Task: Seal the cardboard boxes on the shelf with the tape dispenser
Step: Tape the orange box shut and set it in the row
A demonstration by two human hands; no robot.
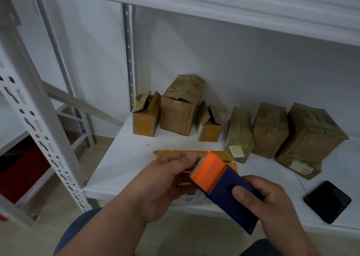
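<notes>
Right hand point(272, 199) is wrapped around the blue body of the tape dispenser point(224, 185), thumb pressed flat on its top face, the other fingers curled underneath. The dispenser tilts up and away, its orange front end and toothed cutter pointing toward the back of the shelf point(124, 158). Left hand point(165, 179) comes in from the other side, fingers bent and bunched right at the cutter teeth, pinching at what looks like the tape end; the strip itself is too thin to make out clearly.

Directly under both hands, near the shelf's front edge, lies a flat yellowish box point(229, 157), mostly hidden by the hands and dispenser.

Along the back of the shelf stands a row of brown boxes. At the back left corner, a small open box point(145, 119) with flaps up, touching the tall box point(180, 109) beside it. Next, another small open-flapped box point(208, 125). Then, after a gap, a narrow box point(238, 135), a taped box point(269, 130) just beside it, and a bigger box point(311, 137) stacked on a labelled one toward the right.

A black phone point(327, 204) sits by the front edge, well right of the hands.

Bare white shelf shows to the left of the hands and between the flat box and the back row. A perforated white upright point(39, 123) stands off the shelf's front left corner.
</notes>
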